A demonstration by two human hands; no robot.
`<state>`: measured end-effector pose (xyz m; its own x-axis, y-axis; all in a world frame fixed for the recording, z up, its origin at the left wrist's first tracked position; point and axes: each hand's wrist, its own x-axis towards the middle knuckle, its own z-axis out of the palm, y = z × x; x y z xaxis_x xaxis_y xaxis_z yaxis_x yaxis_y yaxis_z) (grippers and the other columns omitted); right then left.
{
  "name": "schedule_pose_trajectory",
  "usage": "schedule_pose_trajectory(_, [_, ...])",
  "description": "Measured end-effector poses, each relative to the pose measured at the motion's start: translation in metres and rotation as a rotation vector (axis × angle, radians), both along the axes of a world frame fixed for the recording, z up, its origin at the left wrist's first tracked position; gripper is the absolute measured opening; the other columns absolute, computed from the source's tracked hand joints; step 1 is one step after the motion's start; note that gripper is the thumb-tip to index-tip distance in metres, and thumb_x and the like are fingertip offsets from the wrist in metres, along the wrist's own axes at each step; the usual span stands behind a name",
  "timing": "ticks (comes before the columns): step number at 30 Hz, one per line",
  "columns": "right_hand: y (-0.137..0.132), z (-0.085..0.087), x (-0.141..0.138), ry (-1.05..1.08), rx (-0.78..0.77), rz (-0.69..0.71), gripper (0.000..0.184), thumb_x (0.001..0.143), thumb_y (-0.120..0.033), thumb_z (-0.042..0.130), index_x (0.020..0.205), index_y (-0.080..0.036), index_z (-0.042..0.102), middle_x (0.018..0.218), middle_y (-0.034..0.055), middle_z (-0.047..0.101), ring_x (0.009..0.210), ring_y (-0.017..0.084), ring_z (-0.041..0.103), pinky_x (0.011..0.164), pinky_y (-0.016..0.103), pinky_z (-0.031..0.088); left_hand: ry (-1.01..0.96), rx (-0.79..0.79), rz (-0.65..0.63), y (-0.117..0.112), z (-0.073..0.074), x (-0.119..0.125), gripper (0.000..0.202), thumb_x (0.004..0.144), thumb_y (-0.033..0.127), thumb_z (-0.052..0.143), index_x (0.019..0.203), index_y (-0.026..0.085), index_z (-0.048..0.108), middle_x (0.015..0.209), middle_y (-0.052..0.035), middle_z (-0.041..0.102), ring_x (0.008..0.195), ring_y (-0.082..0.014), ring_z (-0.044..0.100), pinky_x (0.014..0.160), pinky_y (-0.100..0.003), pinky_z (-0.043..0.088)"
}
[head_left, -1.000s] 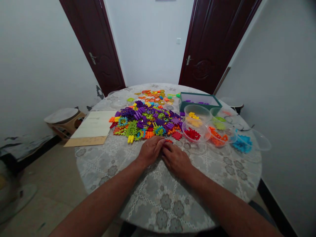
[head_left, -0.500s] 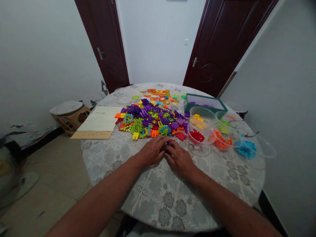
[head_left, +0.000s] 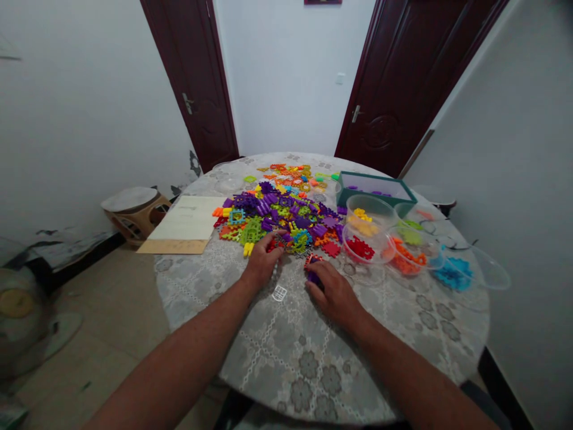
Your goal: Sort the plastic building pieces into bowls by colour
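My left hand is at the near edge of a heap of plastic building pieces. Its thumb and forefinger are apart, around a red piece; whether they grip it I cannot tell. My right hand rests on the table to the right, fingers closed on a purple building piece, partly hidden by them. A red-and-white edge shows just beyond it. Between the hands, nearer me, a small white grid shape lies on the patterned tablecloth.
Clear round tubs at the right hold yellow, red, orange, green and blue pieces. Behind them stands a green-edged box with purple pieces. An open sheet or folder lies left. Flat orange pieces are spread behind the heap.
My hands, together over a purple piece before, have separated. The left went forward and left to the heap; the right keeps the purple piece. The view has shifted slightly.
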<state>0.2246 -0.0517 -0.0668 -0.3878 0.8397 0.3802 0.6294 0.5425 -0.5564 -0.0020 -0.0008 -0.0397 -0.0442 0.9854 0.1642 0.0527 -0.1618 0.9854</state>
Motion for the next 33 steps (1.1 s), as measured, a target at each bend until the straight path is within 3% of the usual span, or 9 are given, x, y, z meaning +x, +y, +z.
schedule_pose_trajectory(3, [0.001, -0.001, 0.000, 0.026, 0.002, -0.005, 0.034, 0.097, -0.023, 0.060, 0.131, -0.021, 0.062, 0.127, 0.0135, 0.065, 0.119, 0.027, 0.062, 0.104, 0.046, 0.053, -0.342, -0.138, -0.054, 0.000, 0.003, 0.005, 0.052, 0.072, 0.020, 0.072, 0.124, 0.023, 0.070, 0.090, -0.0009, 0.069, 0.061, -0.0116, 0.057, 0.051, -0.022, 0.045])
schedule_pose_trajectory(7, [0.002, -0.003, 0.000, 0.086, 0.022, -0.005, 0.035, 0.097, -0.021, 0.059, 0.131, -0.021, 0.064, 0.128, 0.0135, 0.064, 0.119, 0.026, 0.062, 0.105, 0.045, 0.053, -0.697, -0.282, -0.200, -0.002, 0.016, 0.017, 0.054, 0.069, 0.017, 0.074, 0.122, 0.022, 0.066, 0.098, -0.0030, 0.068, 0.070, -0.0124, 0.062, 0.047, -0.019, 0.039])
schedule_pose_trajectory(10, [0.001, -0.002, 0.000, 0.147, 0.047, -0.013, 0.032, 0.098, -0.020, 0.057, 0.129, -0.022, 0.065, 0.127, 0.0131, 0.065, 0.118, 0.026, 0.063, 0.105, 0.045, 0.054, -0.820, -0.310, -0.234, 0.000, 0.033, 0.029, 0.052, 0.068, 0.014, 0.074, 0.118, 0.023, 0.064, 0.100, -0.0029, 0.068, 0.075, -0.0129, 0.063, 0.047, -0.018, 0.038])
schedule_pose_trajectory(14, [-0.003, 0.009, 0.003, 0.245, 0.110, -0.032, 0.034, 0.100, -0.021, 0.055, 0.134, -0.024, 0.060, 0.126, 0.0124, 0.066, 0.115, 0.025, 0.064, 0.101, 0.044, 0.055, -0.788, -0.229, -0.153, 0.003, 0.047, 0.055, 0.055, 0.069, 0.017, 0.073, 0.122, 0.024, 0.062, 0.094, -0.0011, 0.067, 0.070, -0.0127, 0.061, 0.048, -0.019, 0.039])
schedule_pose_trajectory(18, [-0.009, 0.023, 0.006, 0.323, 0.177, 0.004, 0.039, 0.097, -0.025, 0.062, 0.136, -0.028, 0.056, 0.125, 0.0109, 0.067, 0.105, 0.024, 0.066, 0.090, 0.042, 0.057, -0.640, -0.169, -0.007, -0.004, 0.042, 0.084, 0.059, 0.071, 0.025, 0.072, 0.129, 0.025, 0.059, 0.074, 0.0079, 0.057, 0.051, -0.0079, 0.051, 0.049, -0.021, 0.041])
schedule_pose_trajectory(21, [-0.011, 0.030, 0.005, 0.340, 0.223, 0.053, 0.034, 0.096, -0.025, 0.065, 0.129, -0.029, 0.058, 0.121, 0.0095, 0.068, 0.110, 0.024, 0.065, 0.093, 0.041, 0.056, -0.466, -0.150, 0.032, -0.013, 0.036, 0.096, 0.062, 0.073, 0.025, 0.072, 0.134, 0.024, 0.059, 0.071, 0.0083, 0.057, 0.052, -0.0092, 0.053, 0.051, -0.021, 0.043])
schedule_pose_trajectory(25, [-0.013, 0.031, 0.003, 0.255, 0.244, 0.070, 0.017, 0.098, -0.021, 0.058, 0.113, -0.025, 0.061, 0.104, 0.0083, 0.069, 0.100, 0.023, 0.065, 0.088, 0.038, 0.055, -0.437, -0.153, 0.004, -0.017, 0.031, 0.101, 0.066, 0.078, 0.030, 0.071, 0.141, 0.027, 0.055, 0.069, 0.0080, 0.058, 0.052, -0.0111, 0.056, 0.050, -0.022, 0.043])
schedule_pose_trajectory(33, [-0.019, 0.033, 0.001, 0.219, 0.187, 0.049, 0.008, 0.095, -0.020, 0.057, 0.102, -0.024, 0.059, 0.092, 0.0052, 0.064, 0.081, 0.020, 0.061, 0.073, 0.033, 0.051, -0.418, -0.170, 0.010, -0.018, 0.023, 0.098, 0.065, 0.078, 0.028, 0.069, 0.141, 0.026, 0.055, 0.068, 0.0079, 0.057, 0.052, -0.0118, 0.056, 0.049, -0.022, 0.044])
